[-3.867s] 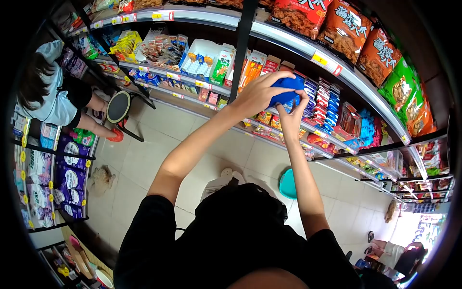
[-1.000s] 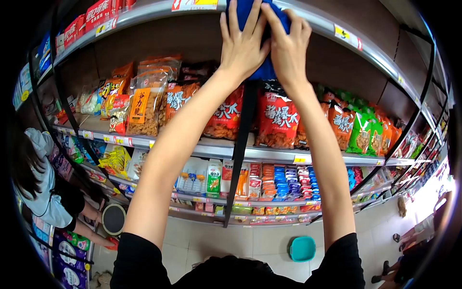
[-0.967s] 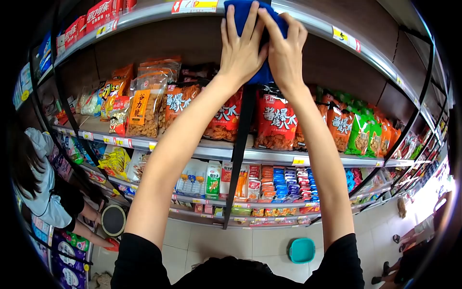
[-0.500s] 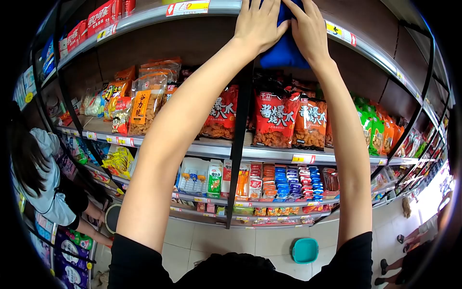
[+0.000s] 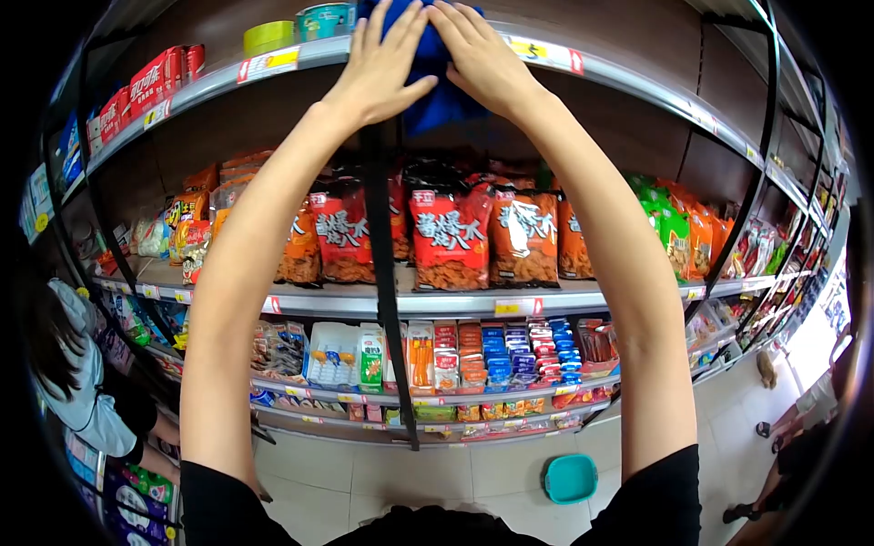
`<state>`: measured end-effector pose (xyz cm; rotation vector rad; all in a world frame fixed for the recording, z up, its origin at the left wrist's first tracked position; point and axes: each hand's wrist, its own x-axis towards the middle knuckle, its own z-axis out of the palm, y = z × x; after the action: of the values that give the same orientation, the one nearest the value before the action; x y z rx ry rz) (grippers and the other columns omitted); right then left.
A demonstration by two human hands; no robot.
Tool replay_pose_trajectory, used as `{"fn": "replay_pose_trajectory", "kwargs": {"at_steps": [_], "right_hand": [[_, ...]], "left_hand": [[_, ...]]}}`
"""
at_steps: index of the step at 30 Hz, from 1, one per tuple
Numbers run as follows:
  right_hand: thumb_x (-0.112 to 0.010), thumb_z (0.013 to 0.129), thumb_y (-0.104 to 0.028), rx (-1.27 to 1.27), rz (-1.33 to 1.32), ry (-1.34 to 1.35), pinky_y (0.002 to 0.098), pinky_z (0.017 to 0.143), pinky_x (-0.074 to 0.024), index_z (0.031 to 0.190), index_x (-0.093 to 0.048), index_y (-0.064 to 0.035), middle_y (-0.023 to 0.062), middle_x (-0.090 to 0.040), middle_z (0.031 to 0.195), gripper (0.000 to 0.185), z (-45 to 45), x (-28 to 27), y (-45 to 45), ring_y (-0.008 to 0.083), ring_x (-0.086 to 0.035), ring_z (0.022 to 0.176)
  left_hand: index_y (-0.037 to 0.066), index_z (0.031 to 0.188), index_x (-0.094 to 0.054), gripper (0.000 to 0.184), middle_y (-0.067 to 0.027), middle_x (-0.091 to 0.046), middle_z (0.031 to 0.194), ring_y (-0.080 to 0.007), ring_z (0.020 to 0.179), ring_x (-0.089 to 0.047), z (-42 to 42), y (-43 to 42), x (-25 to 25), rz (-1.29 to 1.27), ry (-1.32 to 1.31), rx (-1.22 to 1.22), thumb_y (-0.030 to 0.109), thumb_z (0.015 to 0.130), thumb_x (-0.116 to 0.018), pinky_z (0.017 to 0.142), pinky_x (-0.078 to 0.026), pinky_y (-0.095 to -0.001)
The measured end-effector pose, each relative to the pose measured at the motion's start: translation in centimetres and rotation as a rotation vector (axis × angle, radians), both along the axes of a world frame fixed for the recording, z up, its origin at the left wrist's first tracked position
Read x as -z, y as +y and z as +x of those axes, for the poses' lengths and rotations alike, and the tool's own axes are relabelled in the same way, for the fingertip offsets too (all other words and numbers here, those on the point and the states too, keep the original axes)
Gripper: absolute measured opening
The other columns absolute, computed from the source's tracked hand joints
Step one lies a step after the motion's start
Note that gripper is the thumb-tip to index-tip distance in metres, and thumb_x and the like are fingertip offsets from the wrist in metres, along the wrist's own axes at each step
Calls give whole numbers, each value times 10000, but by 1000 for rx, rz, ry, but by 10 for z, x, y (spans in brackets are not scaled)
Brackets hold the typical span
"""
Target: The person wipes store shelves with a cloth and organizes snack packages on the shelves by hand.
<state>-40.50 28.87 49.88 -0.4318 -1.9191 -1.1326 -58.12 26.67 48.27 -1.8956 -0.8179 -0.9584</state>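
Now, in the head view, the soft blue cloth (image 5: 446, 108) sits at twelve o'clock, against the silvery metal shelf edge (image 5: 637, 75), further left than half a second ago; a round lime-green object (image 5: 269, 37) has come into sight at eleven o'clock. Both arms are raised, elbows bent outward. The left hand (image 5: 381, 71) lies on the cloth, fingers spread, thumb stretched inward; the right hand (image 5: 478, 62) lies beside it, fingers straight, neither clamped. Toward six o'clock from them, glossy red plastic snack bags (image 5: 451, 238) stand upright.

A shop: snack bags (image 5: 451, 238), price labels (image 5: 519, 308), seemingly boxed drinks (image 5: 157, 84).
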Motion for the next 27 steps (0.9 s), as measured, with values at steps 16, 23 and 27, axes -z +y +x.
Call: {"fn": "replay_pose_trajectory", "kwargs": {"at_steps": [16, 23, 27], "right_hand": [[-474, 860, -103, 152, 171, 153, 384, 1090, -257, 1376, -298, -23, 115, -290, 1449, 551, 145, 13, 25, 279, -288, 1332], [-418, 832, -108, 16, 157, 101, 408, 1087, -254, 1311, -367, 56, 202, -349, 1398, 509, 209, 9, 23, 312, -316, 1314], [-404, 843, -91, -36, 112, 97, 417, 1078, -269, 1301, -378, 59, 212, -375, 1377, 482, 235, 8, 15, 323, -339, 1297]], "left_hand": [[96, 1439, -156, 817, -109, -115, 1506, -389, 1374, -67, 173, 28, 22, 273, -123, -220, 280, 793, -620, 1082, -111, -551], [86, 1440, -143, 825, -132, -111, 1502, -424, 1360, -79, 241, 23, 23, 272, -123, -111, 265, 795, -626, 1063, -136, -579], [11, 1421, -152, 848, -210, -159, 1466, -424, 1354, -95, 267, 2, 20, 117, -179, -94, 227, 762, -640, 1102, -119, -513]]}}
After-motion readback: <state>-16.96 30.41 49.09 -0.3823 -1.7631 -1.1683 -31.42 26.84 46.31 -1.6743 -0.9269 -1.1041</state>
